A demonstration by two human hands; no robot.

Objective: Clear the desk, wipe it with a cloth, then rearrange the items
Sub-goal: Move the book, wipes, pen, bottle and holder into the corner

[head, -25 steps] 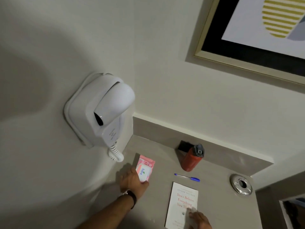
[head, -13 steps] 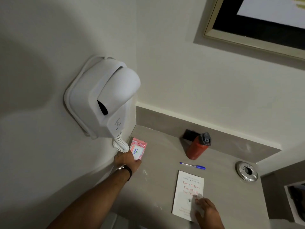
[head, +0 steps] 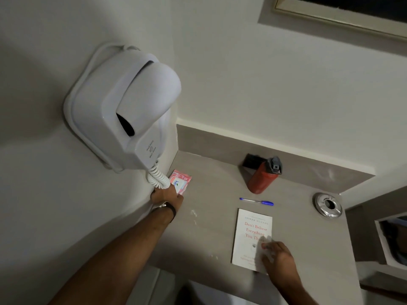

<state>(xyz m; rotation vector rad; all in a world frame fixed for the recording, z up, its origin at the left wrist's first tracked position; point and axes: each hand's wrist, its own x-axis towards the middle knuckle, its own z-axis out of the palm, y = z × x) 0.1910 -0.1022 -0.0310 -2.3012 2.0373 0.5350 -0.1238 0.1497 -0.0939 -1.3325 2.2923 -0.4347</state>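
Note:
A pink wipes packet (head: 181, 181) lies at the far left corner of the grey desk (head: 215, 219), under the hair dryer cord. My left hand (head: 165, 196) grips its near end. A white book (head: 251, 234) lies flat at the front of the desk, and my right hand (head: 278, 256) rests on its lower right corner with fingers spread. A blue pen (head: 256, 201) lies just behind the book. A red bottle (head: 262, 176) with a grey cap stands against the back ledge.
A white wall-mounted hair dryer (head: 125, 115) with a coiled cord (head: 157, 178) hangs over the desk's left corner. A round metal grommet (head: 328, 204) sits at the right rear. A black box (head: 252, 161) is behind the bottle. A framed picture (head: 343, 16) hangs above.
My left hand has slid the wipes packet further left and back, into the corner by the cord. My right hand stays on the book. The view has tilted down.

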